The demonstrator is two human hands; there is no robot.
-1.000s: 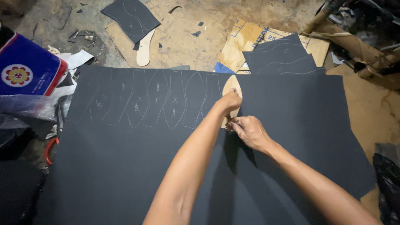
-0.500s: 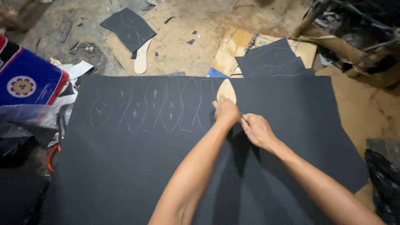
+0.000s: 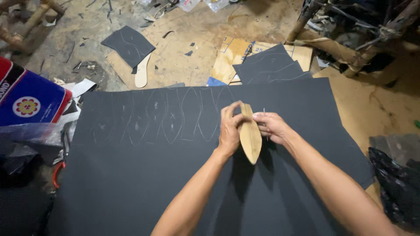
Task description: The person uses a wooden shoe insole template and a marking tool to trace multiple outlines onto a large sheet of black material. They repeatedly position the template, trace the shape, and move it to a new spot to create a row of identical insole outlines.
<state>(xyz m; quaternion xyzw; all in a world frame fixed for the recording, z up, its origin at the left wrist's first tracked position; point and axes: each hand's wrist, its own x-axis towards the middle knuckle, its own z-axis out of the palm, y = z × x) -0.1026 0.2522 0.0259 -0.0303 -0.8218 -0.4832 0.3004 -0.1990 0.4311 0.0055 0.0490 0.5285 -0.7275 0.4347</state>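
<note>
Dusty workshop floor, big black sheet [image 3: 175, 183] spread flat; left hand [image 3: 229, 129] grips tan sole-shaped template [image 3: 250, 137] lifted edge-on above it, right hand [image 3: 271, 126] pinches thin marking tool [image 3: 264, 114] beside traced outlines [image 3: 170, 118].

Two bare arms, no sleeves in view

The left hand [image 3: 229, 129] and right hand [image 3: 272, 126] were uncovered, without gloves, rings or a watch; both forearms were bare from wrist to the picture's lower edge, lean, with no cloth showing.
</note>
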